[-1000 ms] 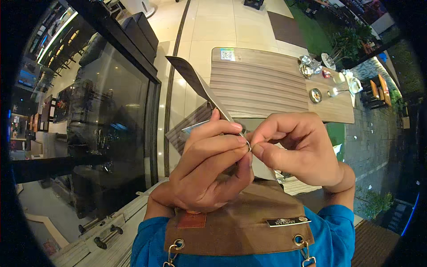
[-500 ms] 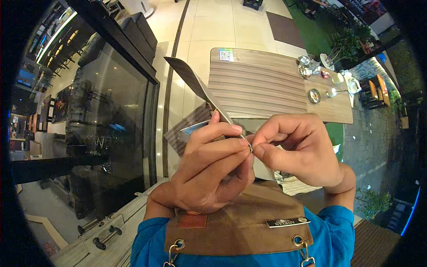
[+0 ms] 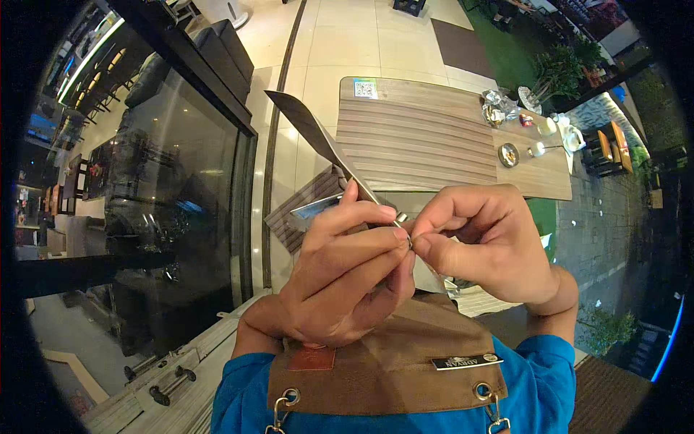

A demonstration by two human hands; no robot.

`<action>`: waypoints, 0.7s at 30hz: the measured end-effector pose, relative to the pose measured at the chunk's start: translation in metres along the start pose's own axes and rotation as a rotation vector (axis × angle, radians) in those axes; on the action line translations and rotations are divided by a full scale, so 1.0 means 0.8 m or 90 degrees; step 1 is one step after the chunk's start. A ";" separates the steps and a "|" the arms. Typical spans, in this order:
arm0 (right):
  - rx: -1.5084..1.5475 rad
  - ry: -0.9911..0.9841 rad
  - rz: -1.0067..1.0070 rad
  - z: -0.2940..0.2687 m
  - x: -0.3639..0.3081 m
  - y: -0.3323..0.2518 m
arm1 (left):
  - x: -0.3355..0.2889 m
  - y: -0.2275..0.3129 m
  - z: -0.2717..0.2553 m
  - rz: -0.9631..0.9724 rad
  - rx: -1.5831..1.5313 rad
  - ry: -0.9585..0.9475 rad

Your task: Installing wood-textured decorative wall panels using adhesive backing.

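Note:
My left hand (image 3: 347,271) grips a thin, flat, dark panel (image 3: 314,134) with a pale edge, seen almost edge-on and slanting up to the left. Its kind cannot be told from this angle. The lower end of the panel lies between my left fingers and thumb. My right hand (image 3: 484,242) is closed in a pinch, thumb against index finger, right at that end. Whatever sits in this pinch is too small and hidden to name. Just above the fingertips shows a small shiny metal piece (image 3: 402,216). Behind my left hand is a flat, reflective bluish surface (image 3: 318,208), partly covered.
Ahead stands a wooden table (image 3: 412,145) with a printed code card (image 3: 365,88), crumpled foil (image 3: 495,108), a round ashtray-like dish (image 3: 508,155) and small jars. Glass door panels (image 3: 181,159) run along the left. A brown apron (image 3: 390,362) covers my front.
The small metal piece above my fingertips shows more clearly now. Both hands have barely shifted, and the panel keeps nearly the same slant.

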State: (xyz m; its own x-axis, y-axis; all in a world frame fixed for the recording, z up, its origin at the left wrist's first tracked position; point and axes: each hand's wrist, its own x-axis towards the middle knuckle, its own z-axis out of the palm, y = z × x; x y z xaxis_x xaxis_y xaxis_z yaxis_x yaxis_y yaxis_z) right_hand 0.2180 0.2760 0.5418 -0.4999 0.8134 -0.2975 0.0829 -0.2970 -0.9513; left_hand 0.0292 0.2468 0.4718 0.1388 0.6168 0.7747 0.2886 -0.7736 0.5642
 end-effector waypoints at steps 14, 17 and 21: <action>-0.014 0.015 -0.016 0.005 -0.004 0.000 | 0.003 0.007 0.001 -0.013 -0.008 0.003; -0.041 0.017 -0.026 0.007 -0.005 -0.001 | 0.004 0.007 0.000 -0.017 0.007 -0.003; -0.042 0.022 -0.024 0.010 -0.005 0.000 | 0.006 0.009 -0.005 -0.026 -0.010 -0.008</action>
State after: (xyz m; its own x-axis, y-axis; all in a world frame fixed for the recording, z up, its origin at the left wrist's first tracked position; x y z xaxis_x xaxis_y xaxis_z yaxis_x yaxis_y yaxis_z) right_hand 0.2130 0.2688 0.5438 -0.4733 0.8407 -0.2631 0.1216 -0.2334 -0.9647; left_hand 0.0286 0.2434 0.4810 0.1387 0.6500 0.7472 0.2789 -0.7496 0.6003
